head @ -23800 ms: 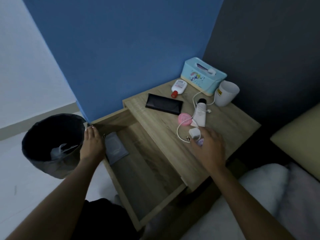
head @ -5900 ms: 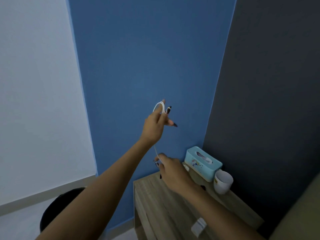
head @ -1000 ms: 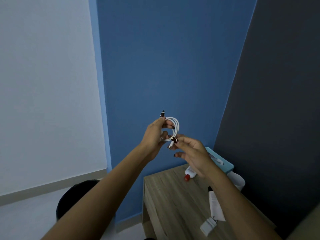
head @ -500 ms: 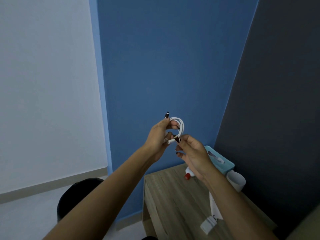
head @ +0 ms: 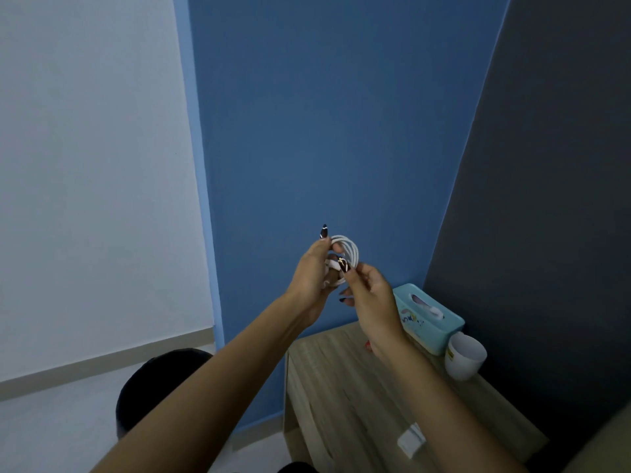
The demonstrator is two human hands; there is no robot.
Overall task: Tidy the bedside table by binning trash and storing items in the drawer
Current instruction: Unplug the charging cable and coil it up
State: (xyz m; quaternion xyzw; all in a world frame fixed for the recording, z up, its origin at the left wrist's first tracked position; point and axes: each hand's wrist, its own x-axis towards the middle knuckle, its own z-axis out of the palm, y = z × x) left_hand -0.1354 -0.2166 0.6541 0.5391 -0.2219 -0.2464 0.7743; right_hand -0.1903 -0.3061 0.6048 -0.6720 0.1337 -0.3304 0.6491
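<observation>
A white charging cable [head: 351, 249], wound into a small coil, is held up in front of the blue wall. My left hand [head: 312, 273] grips the coil with fingers curled through it. My right hand [head: 367, 293] pinches the cable's end at the coil's lower side. Below them is the wooden bedside table [head: 345, 387]. A white charger plug [head: 411, 440] lies on its top near my right forearm. The drawer is out of sight.
A teal tissue box [head: 428, 317] and a white cup [head: 464, 358] stand at the table's back right by the dark wall. A red bottle cap [head: 368, 345] peeks out behind my right wrist. The black bin [head: 153, 384] sits on the floor left of the table.
Both hands have stayed raised with the coil, shifting slightly right. My right hand keeps working the cable's end at the coil; the coil looks a little tighter.
</observation>
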